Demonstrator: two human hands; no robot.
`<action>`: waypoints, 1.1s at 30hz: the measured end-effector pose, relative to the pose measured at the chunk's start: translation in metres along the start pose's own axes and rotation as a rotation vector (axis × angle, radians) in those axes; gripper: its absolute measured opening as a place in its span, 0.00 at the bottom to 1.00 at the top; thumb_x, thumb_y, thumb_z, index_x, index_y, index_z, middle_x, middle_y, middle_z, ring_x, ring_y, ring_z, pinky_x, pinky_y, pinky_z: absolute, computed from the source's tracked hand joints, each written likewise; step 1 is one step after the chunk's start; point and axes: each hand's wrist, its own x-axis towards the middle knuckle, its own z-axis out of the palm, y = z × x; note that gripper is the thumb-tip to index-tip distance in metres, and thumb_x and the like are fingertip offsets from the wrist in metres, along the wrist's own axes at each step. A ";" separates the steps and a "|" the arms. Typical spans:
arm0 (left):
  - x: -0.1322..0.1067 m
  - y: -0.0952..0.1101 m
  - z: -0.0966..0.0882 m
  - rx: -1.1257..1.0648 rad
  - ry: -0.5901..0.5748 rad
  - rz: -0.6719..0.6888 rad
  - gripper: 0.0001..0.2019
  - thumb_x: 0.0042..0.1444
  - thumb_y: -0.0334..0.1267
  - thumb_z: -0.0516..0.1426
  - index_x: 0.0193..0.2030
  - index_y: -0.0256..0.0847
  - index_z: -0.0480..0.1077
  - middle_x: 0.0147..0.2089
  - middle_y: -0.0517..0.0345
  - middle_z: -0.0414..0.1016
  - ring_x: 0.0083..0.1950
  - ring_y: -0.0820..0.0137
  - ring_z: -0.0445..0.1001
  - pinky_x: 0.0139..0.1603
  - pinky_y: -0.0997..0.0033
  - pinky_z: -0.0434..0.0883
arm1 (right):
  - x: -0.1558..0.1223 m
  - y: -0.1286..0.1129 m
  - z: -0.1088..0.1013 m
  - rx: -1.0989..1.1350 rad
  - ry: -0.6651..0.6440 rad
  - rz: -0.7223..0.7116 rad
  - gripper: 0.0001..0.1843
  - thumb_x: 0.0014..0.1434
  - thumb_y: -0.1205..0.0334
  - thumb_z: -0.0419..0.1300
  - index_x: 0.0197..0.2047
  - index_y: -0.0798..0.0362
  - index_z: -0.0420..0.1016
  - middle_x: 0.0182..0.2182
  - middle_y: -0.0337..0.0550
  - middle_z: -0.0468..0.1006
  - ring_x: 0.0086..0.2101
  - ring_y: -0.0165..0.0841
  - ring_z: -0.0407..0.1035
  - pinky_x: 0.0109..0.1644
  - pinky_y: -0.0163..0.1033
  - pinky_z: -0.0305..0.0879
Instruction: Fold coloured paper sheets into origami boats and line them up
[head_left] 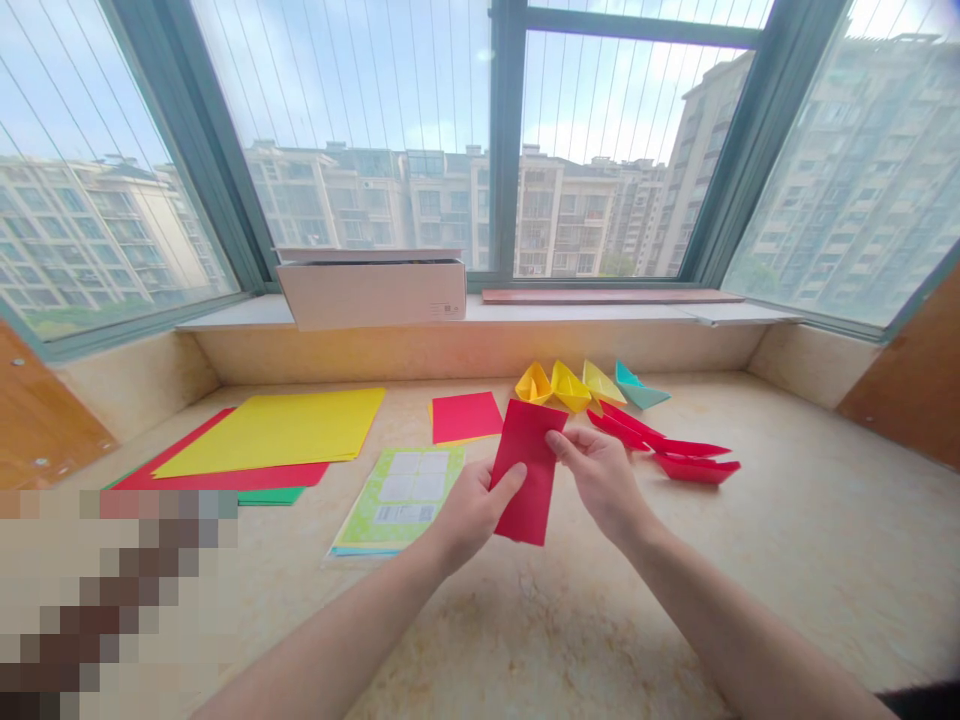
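A red sheet of paper (527,440), shaped as an upright rectangle, is held up over the stone sill between both hands. My left hand (480,508) grips its lower left side, thumb across the front and fingers behind. My right hand (596,472) pinches the upper right edge between thumb and fingers. Just beyond the right hand lie red folded paper boats (697,465). Behind the sheet stand yellow paper boats (571,387), a pale yellow one (598,382) and a teal one (639,386). A small red paper square (465,416) lies behind the left hand.
A clear packet of paper with a green front (397,495) lies left of my hands. Farther left are large yellow sheets (277,430) over red (225,478) and green ones (270,496). A white box (375,292) and a brown strip (611,296) rest on the window ledge.
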 end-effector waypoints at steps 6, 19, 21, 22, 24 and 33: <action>0.000 -0.005 0.000 0.040 -0.038 -0.049 0.27 0.61 0.61 0.53 0.36 0.34 0.70 0.21 0.52 0.75 0.21 0.65 0.77 0.19 0.73 0.69 | 0.003 0.004 -0.004 -0.101 -0.107 0.044 0.24 0.58 0.39 0.62 0.34 0.53 0.83 0.25 0.41 0.78 0.26 0.33 0.65 0.32 0.39 0.60; 0.002 -0.006 -0.001 0.054 -0.017 -0.005 0.31 0.61 0.63 0.50 0.34 0.31 0.73 0.24 0.46 0.78 0.21 0.67 0.76 0.20 0.73 0.70 | -0.003 0.007 0.003 -0.132 -0.200 0.102 0.27 0.61 0.39 0.58 0.32 0.56 0.81 0.25 0.41 0.77 0.27 0.33 0.65 0.33 0.38 0.60; 0.002 -0.007 -0.002 0.085 -0.027 -0.011 0.30 0.61 0.62 0.52 0.32 0.31 0.73 0.24 0.46 0.78 0.22 0.67 0.76 0.21 0.74 0.70 | -0.002 0.008 0.001 -0.156 -0.174 0.093 0.26 0.60 0.40 0.60 0.31 0.56 0.81 0.25 0.41 0.78 0.27 0.32 0.65 0.33 0.37 0.60; 0.001 -0.007 -0.002 0.094 -0.036 -0.019 0.29 0.60 0.62 0.53 0.31 0.32 0.73 0.23 0.47 0.78 0.22 0.67 0.77 0.21 0.74 0.70 | -0.002 0.008 0.000 -0.164 -0.137 0.077 0.25 0.59 0.40 0.61 0.30 0.57 0.80 0.25 0.42 0.78 0.27 0.32 0.65 0.33 0.37 0.60; 0.000 -0.007 -0.002 0.089 -0.050 -0.039 0.27 0.58 0.61 0.56 0.31 0.33 0.72 0.22 0.49 0.77 0.23 0.66 0.78 0.22 0.75 0.70 | -0.001 0.007 -0.001 -0.162 -0.068 0.043 0.26 0.59 0.39 0.61 0.30 0.56 0.80 0.25 0.42 0.78 0.27 0.33 0.66 0.32 0.37 0.61; 0.002 -0.007 -0.001 0.038 -0.013 -0.033 0.31 0.59 0.66 0.52 0.30 0.34 0.70 0.19 0.49 0.76 0.20 0.66 0.77 0.20 0.74 0.69 | -0.005 0.009 0.005 -0.175 -0.160 0.035 0.27 0.60 0.39 0.59 0.27 0.56 0.76 0.22 0.40 0.75 0.24 0.31 0.65 0.28 0.36 0.58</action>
